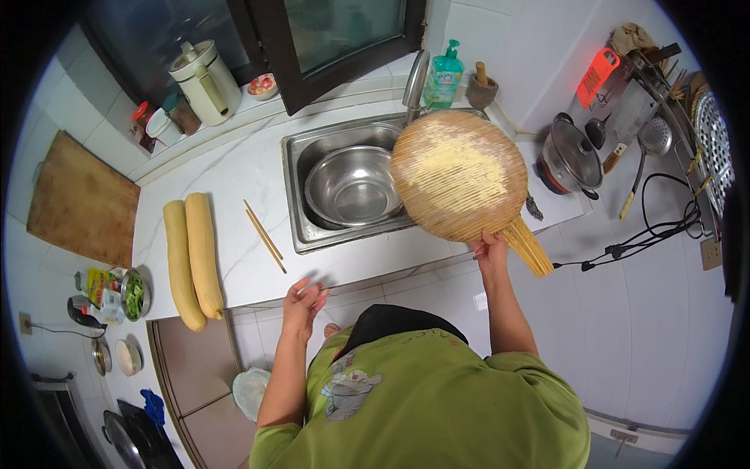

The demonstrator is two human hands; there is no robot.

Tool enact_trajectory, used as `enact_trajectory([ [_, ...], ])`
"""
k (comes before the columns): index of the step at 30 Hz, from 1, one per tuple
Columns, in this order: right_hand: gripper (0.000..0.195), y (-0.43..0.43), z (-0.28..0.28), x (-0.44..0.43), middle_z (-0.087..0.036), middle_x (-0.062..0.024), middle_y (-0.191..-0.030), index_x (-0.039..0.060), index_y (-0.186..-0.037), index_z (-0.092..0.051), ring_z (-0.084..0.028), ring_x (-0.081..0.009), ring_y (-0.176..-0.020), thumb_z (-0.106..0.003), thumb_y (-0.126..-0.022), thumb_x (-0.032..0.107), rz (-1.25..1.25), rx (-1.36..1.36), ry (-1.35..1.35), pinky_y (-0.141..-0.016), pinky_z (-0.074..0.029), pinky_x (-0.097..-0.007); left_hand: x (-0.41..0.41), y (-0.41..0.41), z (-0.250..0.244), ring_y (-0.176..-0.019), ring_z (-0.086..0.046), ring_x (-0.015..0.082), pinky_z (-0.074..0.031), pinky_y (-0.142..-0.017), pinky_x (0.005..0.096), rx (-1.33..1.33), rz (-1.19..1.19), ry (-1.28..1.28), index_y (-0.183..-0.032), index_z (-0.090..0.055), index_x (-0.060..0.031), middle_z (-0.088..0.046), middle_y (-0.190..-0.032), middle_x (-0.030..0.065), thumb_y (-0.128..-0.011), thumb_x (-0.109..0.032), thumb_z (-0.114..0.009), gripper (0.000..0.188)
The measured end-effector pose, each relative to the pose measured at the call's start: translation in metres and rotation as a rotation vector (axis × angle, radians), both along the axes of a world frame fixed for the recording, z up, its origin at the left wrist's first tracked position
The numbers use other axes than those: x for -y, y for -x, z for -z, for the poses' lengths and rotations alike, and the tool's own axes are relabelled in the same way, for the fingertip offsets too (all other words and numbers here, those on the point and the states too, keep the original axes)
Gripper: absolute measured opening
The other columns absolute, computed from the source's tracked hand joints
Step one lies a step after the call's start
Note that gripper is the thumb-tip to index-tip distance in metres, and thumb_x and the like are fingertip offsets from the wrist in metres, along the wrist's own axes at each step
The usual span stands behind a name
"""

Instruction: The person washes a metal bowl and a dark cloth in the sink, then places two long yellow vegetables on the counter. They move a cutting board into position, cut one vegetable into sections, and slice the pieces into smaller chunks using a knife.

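My right hand (491, 247) grips the lower rim of a round slatted tray (410, 205) made of stalks, beside its bundled-stalk handle (528, 249). Pale yellow flour or meal (460, 170) is spread over the middle of the tray, which hangs over the right part of the sink (293, 193). Inside the sink sits a stainless steel basin (357, 193), partly covered by the tray. My left hand (304, 302) holds nothing at the counter's front edge, fingers loosely curled and apart. Closest to it on the countertop lies a pair of wooden chopsticks (265, 237).
Two long pale squashes (190, 264) lie on the left countertop. A cutting board (85, 199) leans on the wall. Behind the sink stand the faucet (415, 82), a soap bottle (443, 76) and a mortar (481, 91). A lidded pot (571, 155) and cords (638, 234) are right.
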State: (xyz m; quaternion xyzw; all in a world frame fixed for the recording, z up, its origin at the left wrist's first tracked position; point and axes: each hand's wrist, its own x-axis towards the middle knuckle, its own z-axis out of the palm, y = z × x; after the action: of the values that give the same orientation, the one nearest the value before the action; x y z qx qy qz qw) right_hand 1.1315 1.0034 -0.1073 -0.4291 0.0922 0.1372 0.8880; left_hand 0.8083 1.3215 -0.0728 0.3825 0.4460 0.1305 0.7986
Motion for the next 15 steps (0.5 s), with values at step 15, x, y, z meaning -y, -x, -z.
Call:
enact_trajectory([
  [15,0.024,-0.058,0.046,0.014,-0.065,-0.0092,-0.103,0.0056,-0.116,-0.053,-0.065,-0.0258,-0.091,-0.059,-0.093,0.005,0.129,-0.154,-0.091,-0.085,-0.057,-0.0474,0.005,0.078,0.027,-0.087,-0.068,0.0251,-0.054,-0.071,0.0311,-0.151,-0.464,-0.015,-0.124,-0.045,-0.0033,-0.065,-0.109,0.0166,-0.091,-0.002,-0.062,0.038],
])
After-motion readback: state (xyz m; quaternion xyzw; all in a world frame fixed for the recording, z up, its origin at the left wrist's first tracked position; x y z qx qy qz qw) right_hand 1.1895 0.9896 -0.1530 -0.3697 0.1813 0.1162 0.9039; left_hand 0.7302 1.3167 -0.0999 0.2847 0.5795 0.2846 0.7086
